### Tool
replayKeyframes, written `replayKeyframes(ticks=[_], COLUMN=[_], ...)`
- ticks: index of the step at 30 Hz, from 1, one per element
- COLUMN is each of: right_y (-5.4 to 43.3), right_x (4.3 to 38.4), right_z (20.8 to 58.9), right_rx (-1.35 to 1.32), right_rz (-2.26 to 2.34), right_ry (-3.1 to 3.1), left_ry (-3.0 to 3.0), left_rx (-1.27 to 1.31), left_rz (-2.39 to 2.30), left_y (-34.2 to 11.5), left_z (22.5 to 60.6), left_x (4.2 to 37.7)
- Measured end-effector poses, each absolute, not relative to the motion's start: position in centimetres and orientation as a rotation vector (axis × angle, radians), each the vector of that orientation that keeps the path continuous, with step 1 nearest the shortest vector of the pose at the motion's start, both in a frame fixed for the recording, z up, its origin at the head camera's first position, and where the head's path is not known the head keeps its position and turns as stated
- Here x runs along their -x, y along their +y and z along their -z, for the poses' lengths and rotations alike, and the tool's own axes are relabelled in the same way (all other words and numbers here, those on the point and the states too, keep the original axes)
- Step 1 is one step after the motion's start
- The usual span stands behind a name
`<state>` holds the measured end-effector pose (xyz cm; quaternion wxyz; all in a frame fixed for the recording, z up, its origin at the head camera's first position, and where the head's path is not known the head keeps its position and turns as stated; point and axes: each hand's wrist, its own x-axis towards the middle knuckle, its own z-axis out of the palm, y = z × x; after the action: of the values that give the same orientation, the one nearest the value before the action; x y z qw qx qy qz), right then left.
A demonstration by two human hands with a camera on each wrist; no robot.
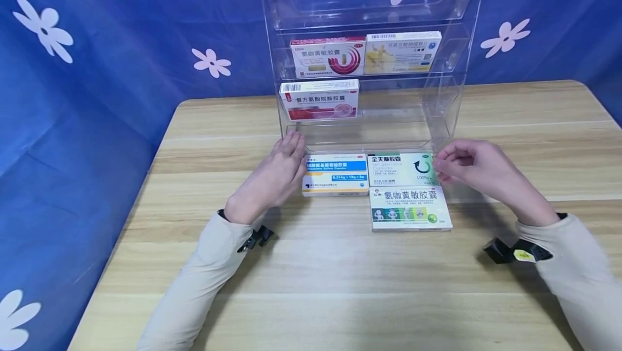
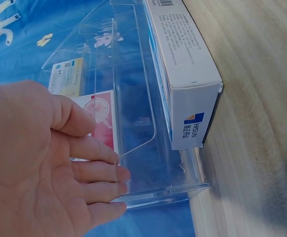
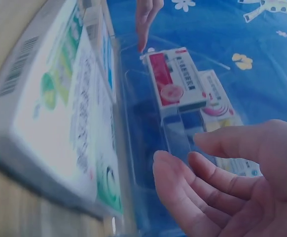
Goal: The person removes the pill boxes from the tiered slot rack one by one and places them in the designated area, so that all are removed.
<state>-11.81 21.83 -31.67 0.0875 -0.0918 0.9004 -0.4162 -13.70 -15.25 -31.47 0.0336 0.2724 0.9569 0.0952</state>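
With the left hand point(image 1: 273, 174) flat-fingered and the right hand point(image 1: 478, 167) parted at thumb and fingers, the rear green-and-white carton point(image 1: 399, 171) looked light, crushable, best held by its short ends.

head cam's bright; pale glare on the tabletop point(image 1: 320, 281), soft shadow beside the left sleeve point(image 1: 189, 291); right wrist's hazy, nearest white box point(image 3: 50, 133) blurry

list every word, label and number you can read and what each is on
"氨咖黄敏胶囊": upper red box
"双氯芬酸钠缓释片": yellow box
"复方氨酚烷胺胶囊": lower red box
"硫酸氨基葡萄糖胶囊": blue box
"0.314g": blue box
"HISUN": blue box end
"全天麻胶囊": far green box
"100%": far green box
"氨咖黄敏胶囊": near green box
Fine print: too small or blurred
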Motion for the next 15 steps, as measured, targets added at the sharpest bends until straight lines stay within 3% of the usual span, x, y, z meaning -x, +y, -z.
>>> replayKeyframes(ticks=[15], right_y=[16.0], right_x=[13.7], right_z=[29.9], right_rx=[0.383], right_rz=[1.362], right_ry=[2.826], left_ry=[2.947], left_rx=[-0.888], left_rz=[-0.267], left_y=[-15.4], left_z=[31.6], left_x=[13.6])
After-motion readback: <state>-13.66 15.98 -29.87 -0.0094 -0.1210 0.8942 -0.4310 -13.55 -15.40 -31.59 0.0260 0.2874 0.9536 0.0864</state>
